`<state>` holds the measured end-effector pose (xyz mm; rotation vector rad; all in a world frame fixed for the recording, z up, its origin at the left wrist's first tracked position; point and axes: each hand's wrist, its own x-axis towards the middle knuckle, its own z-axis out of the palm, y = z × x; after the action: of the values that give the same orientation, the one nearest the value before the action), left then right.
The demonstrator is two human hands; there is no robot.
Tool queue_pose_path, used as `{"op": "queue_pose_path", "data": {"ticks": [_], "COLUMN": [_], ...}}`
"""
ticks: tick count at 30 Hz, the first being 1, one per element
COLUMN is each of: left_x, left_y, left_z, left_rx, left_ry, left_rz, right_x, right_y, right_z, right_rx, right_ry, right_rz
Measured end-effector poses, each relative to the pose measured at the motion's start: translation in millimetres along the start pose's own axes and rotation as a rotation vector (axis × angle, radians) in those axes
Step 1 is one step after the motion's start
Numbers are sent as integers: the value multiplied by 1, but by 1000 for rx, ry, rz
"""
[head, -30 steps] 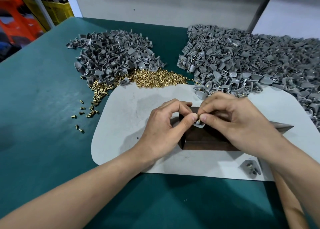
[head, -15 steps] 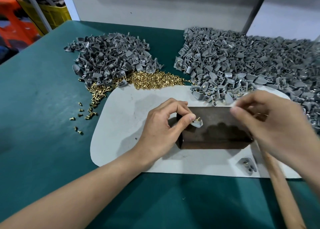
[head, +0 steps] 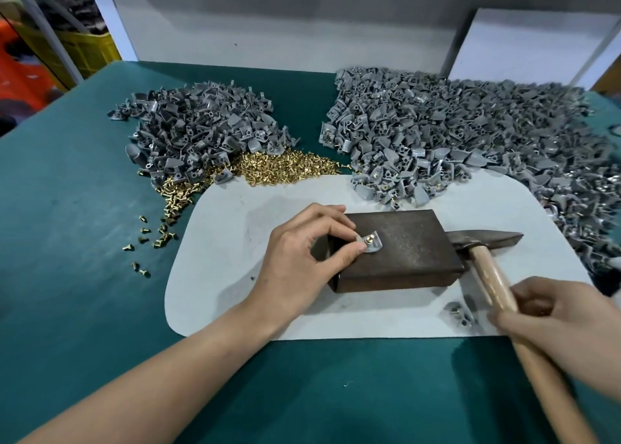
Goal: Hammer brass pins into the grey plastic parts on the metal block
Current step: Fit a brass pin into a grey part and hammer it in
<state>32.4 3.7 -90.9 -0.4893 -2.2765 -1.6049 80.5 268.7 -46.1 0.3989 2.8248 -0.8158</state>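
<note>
An assembly workshop: heaps of grey plastic parts (head: 470, 134), brass pins (head: 285, 168) (loose) and a hammer (head: 492, 275).

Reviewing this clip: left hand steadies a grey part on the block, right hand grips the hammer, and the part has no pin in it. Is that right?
Not quite. The head view shows a brass pin standing in the grey part. The rest holds: the left hand steadies the part on the block, and the right hand grips the hammer.
</note>
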Motion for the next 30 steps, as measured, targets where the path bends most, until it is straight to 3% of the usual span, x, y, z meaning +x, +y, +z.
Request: {"op": "queue_pose_path", "data": {"ticks": [4,6,8,11,16,19,22,27,30], "left_x": [1,2,1,2,10,11,12,11,11], "left_y": [0,0,0,3,7,9,7,7,7], "left_z": [0,1,1,2,7,8,9,13,12], "left_rx": [52,42,39,22,42,39,14,-63,-83], "left_ry": [-6,-18,-27,-30,-25,-13,3,34,43], "left_rz": [-1,-28,-45,-72,-127,-136,-172,-213,-206], "right_x": [1,-3,-5,-20,-36,-39,-28,-23,-21], "right_y": [-7,-9,-17,-29,-48,-62,-69,-77,-77], "right_z": [-18,-18,-14,-17,-19,-15,-15,-22,-12], "right_rx": [754,832,874,795,412,93,-44,-24,-115], "right_ry": [-337,-347,-229,-22,-59,0,76,175,24], "right_rz": [119,82,19,-207,-427,-589,-645,-729,-679]}}
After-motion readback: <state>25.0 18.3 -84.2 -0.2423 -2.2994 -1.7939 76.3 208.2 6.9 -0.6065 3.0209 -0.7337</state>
